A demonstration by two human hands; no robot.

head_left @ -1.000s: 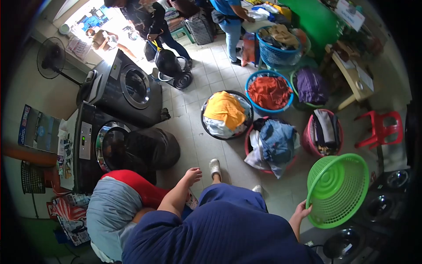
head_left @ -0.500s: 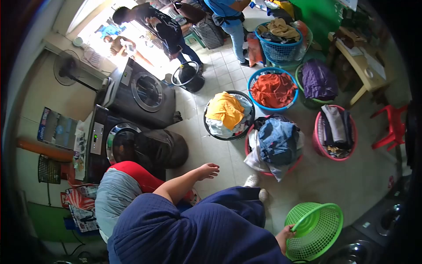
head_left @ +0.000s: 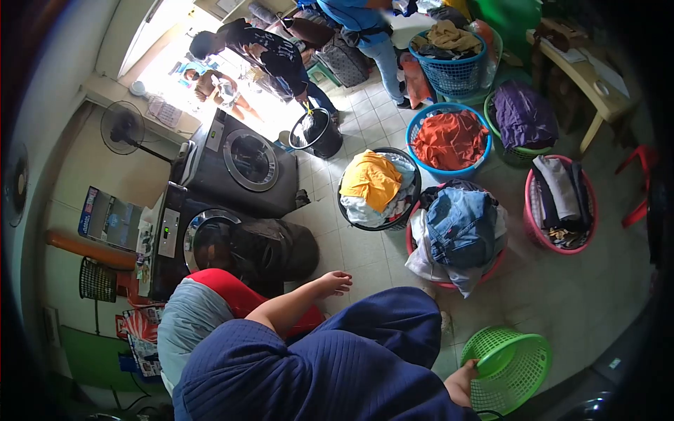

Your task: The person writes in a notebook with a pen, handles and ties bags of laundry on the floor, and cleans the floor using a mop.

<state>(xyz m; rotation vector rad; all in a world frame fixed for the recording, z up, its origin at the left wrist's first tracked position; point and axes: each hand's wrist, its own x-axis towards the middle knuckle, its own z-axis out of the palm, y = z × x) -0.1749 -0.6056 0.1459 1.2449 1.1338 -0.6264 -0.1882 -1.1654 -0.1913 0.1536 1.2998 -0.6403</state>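
My right hand (head_left: 461,383) grips the rim of a light green plastic laundry basket (head_left: 516,368), which is tilted low at my right side. Nothing shows in my left hand (head_left: 337,283), held out in front of me with loosely bent fingers. Beyond it stands a pink basket (head_left: 495,270) heaped with denim and white clothes (head_left: 460,228). Left of that heap, a black basket (head_left: 415,203) holds a yellow cloth (head_left: 372,181) over pale laundry.
Dark front-loading washers (head_left: 250,160) line the left. Ahead stand a blue basket of red clothes (head_left: 449,140), a green one with a purple bundle (head_left: 523,116) and a pink one (head_left: 562,242). A person (head_left: 270,59) holds a black bucket (head_left: 319,137); another wears blue (head_left: 354,21).
The view has shifted, so the room's contents sit farther right in it. My left hand has stayed in front of me, and my right hand still holds the green basket.
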